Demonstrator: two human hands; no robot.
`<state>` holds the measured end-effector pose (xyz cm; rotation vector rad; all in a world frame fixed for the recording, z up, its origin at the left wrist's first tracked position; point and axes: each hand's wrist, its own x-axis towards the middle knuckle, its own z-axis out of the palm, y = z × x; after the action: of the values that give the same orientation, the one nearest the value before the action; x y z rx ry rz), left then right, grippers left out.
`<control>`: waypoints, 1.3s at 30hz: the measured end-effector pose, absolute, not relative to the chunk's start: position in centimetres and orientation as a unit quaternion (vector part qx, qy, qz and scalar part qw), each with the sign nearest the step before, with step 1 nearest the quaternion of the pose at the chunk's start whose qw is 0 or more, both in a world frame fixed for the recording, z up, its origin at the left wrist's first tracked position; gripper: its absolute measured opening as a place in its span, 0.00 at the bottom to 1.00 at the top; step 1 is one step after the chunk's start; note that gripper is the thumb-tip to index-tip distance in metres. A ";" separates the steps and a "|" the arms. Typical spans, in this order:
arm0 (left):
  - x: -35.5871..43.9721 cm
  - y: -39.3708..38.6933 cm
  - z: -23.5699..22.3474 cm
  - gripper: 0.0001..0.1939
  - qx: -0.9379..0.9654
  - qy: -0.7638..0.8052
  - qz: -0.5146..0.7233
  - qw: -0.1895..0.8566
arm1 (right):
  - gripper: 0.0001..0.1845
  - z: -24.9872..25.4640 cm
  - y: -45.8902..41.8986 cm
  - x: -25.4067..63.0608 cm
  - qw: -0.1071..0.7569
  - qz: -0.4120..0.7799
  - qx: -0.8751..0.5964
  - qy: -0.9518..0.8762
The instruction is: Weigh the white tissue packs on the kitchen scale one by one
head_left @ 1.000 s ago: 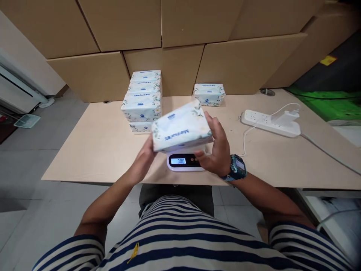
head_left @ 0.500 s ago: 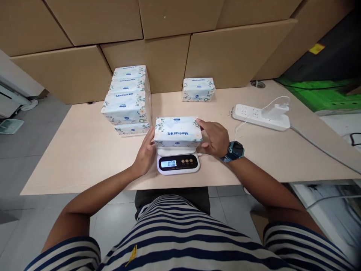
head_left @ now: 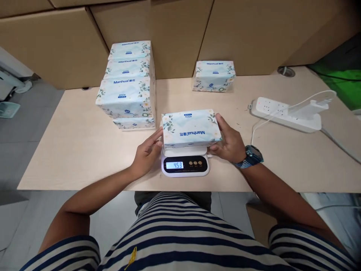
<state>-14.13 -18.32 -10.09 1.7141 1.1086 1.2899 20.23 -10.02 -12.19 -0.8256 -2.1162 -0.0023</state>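
Observation:
A white and pale-blue tissue pack (head_left: pixel 191 126) with a leaf print lies over the white kitchen scale (head_left: pixel 184 174), its lettering upside down to me. The scale's lit display (head_left: pixel 175 165) reads about 4.53. My left hand (head_left: pixel 146 154) has its fingers against the pack's left end, thumb close by. My right hand (head_left: pixel 229 141) is closed around the right end, thumb low and fingers along the far side. The scale's platform is mostly hidden under the pack.
Several similar packs (head_left: pixel 124 92) are stacked at the left back. One stack (head_left: pixel 214 77) stands at the back by cardboard boxes (head_left: pixel 175 41). A white power strip (head_left: pixel 287 114) with plugged-in chargers and cables lies on the right of the wooden table (head_left: pixel 84 158).
The scale reading has gone from 0.00 to about 4.53. The tissue pack has turned slightly, with both hands still at its ends. My view has moved closer and lower.

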 end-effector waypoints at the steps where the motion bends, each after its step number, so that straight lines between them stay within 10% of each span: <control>1: -14.2 -18.2 -10.0 0.24 0.664 0.434 0.495 0.353 | 0.57 -12.4 -10.0 20.5 0.422 0.017 -0.327 -0.846; 21: -14.7 -17.7 -8.8 0.31 0.761 0.393 0.467 0.222 | 0.62 -13.7 -10.9 21.9 0.485 0.162 -0.362 -0.780; 39: -15.0 -17.3 -8.7 0.29 0.698 0.422 0.497 0.294 | 0.58 -11.1 -12.8 18.6 0.460 -0.043 -0.389 -0.797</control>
<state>-15.01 -17.31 -8.69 1.8594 1.1245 1.3238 18.65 -12.82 -11.13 -0.9585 -1.9604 -0.1050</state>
